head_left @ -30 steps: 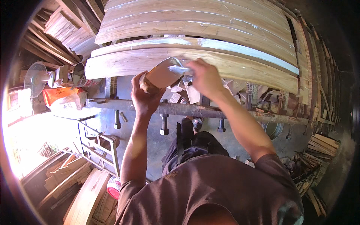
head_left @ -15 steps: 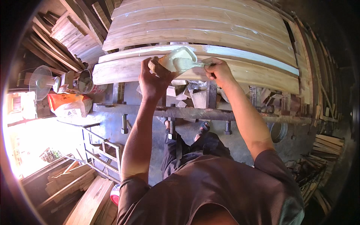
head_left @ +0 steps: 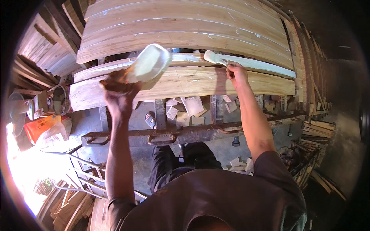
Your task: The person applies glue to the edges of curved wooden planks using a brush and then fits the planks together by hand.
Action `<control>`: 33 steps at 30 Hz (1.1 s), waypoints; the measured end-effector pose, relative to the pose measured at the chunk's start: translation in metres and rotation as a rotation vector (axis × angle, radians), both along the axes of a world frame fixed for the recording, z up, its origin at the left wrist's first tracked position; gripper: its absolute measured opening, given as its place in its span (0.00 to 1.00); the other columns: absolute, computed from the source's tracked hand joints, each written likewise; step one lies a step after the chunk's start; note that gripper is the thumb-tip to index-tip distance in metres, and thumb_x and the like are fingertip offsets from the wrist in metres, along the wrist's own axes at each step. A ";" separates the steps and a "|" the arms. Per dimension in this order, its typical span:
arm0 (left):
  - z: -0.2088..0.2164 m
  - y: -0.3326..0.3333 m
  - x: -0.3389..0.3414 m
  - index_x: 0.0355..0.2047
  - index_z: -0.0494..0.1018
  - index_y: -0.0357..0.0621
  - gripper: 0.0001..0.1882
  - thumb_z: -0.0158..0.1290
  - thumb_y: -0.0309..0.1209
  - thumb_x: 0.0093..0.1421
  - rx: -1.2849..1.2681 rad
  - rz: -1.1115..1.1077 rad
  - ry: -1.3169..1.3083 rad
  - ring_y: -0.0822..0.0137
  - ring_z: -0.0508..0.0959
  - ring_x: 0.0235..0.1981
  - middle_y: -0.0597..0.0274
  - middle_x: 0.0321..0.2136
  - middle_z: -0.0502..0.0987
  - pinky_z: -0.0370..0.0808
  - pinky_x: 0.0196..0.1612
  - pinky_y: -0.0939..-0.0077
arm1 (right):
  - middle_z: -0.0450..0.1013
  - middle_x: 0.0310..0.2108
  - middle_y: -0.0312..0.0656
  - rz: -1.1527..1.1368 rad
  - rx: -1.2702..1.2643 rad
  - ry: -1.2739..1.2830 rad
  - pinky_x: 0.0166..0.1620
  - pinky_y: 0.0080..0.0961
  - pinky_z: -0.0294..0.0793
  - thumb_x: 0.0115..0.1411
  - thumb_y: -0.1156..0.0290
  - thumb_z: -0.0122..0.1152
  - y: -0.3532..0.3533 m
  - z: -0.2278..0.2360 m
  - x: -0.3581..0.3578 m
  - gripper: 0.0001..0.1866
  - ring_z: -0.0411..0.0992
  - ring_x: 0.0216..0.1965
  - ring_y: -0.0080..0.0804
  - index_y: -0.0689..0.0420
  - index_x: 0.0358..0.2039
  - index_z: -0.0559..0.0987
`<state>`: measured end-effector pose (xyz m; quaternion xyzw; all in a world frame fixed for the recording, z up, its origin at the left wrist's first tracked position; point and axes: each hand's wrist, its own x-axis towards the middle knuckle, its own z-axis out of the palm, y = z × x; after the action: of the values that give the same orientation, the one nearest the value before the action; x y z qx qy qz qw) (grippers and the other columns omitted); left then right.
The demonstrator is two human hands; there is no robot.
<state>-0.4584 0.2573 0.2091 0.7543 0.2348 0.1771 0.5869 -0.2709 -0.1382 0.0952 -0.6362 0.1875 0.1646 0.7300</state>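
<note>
My left hand [head_left: 122, 92] is closed around the brown, crusted end of a cut-open plastic container [head_left: 152, 63], which is tilted above the boards and coated inside with a white, glue-like paste. In my right hand [head_left: 236, 73] is the thin handle of a brush [head_left: 214, 57], its flat head thick with the same white paste. The brush head hovers over or touches a narrow board edge [head_left: 266, 66] with a white wet strip along it; I cannot tell which. A bare plank [head_left: 185, 82] lies in front of that edge, closer to me.
Wide joined boards [head_left: 185, 30] with white seams lie beyond. A rusty metal beam [head_left: 196, 133] with loop handles and bolts runs before my legs. Wood offcuts [head_left: 192, 106] are scattered below. At left are a fan [head_left: 16, 109], an orange-and-white sack [head_left: 42, 127] and a metal frame [head_left: 83, 169].
My hands have moved apart. The brush has come out of the container toward the white strip, while the container has shifted left. My body and view have moved right along the boards.
</note>
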 end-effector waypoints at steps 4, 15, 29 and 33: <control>-0.029 0.052 -0.027 0.51 0.69 0.36 0.35 0.71 0.25 0.42 0.036 0.067 0.030 0.64 0.75 0.47 0.56 0.48 0.75 0.72 0.52 0.72 | 0.70 0.17 0.37 -0.028 -0.298 -0.062 0.14 0.20 0.55 0.60 0.75 0.60 -0.022 -0.008 0.026 0.04 0.63 0.13 0.22 0.60 0.28 0.79; -0.052 0.126 -0.079 0.54 0.67 0.36 0.33 0.68 0.27 0.48 0.215 0.102 0.106 0.63 0.74 0.48 0.56 0.47 0.74 0.70 0.53 0.69 | 0.80 0.27 0.42 0.347 -0.695 -0.545 0.36 0.28 0.75 0.56 0.70 0.62 0.249 -0.027 -0.018 0.07 0.75 0.28 0.30 0.55 0.33 0.85; -0.059 0.152 -0.097 0.57 0.61 0.39 0.44 0.73 0.25 0.40 0.077 0.132 0.106 0.63 0.72 0.54 0.57 0.54 0.70 0.68 0.58 0.70 | 0.71 0.18 0.32 0.015 -0.690 -0.116 0.15 0.19 0.56 0.58 0.73 0.65 -0.020 -0.004 0.048 0.04 0.62 0.13 0.19 0.60 0.31 0.83; -0.050 0.152 -0.098 0.57 0.59 0.40 0.44 0.70 0.20 0.40 0.106 0.123 0.181 0.63 0.71 0.55 0.57 0.55 0.69 0.68 0.60 0.69 | 0.75 0.22 0.33 0.376 -0.880 -0.413 0.28 0.19 0.69 0.56 0.74 0.64 0.153 -0.031 0.037 0.07 0.70 0.24 0.19 0.58 0.36 0.85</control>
<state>-0.5564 0.4095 0.1586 0.7815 0.3228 0.1562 0.5105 -0.2342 0.0147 0.0643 -0.9248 -0.0266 0.0695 0.3731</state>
